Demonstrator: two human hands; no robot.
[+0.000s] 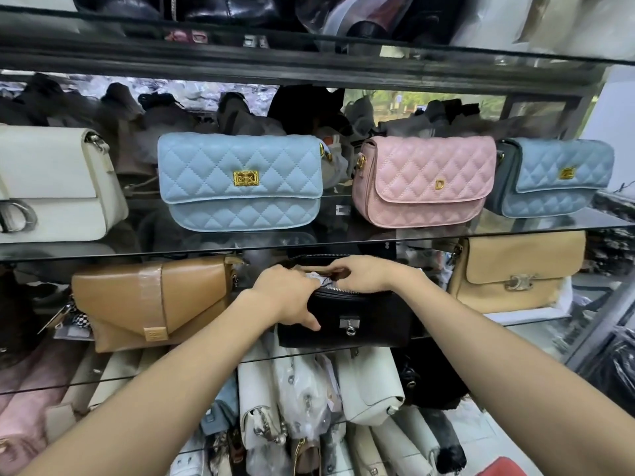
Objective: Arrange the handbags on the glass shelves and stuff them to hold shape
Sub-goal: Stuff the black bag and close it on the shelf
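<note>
Both hands on the black bag [357, 321], middle of the lower glass shelf [536, 321].

We see the left hand [288, 297] gripping the bag's left end, thumb on its front. Right hand [367, 274] fingers pinch at the open zip top, where white stuffing [314, 277] shows. Counts: 4 bags on the shelf above, 2 blue, 1 pink [424, 180], 1 white [51, 183]; 3 on this shelf, 1 black, 2 tan.

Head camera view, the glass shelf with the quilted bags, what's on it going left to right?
White bag → light blue quilted bag → pink quilted bag → darker blue quilted bag.
</note>
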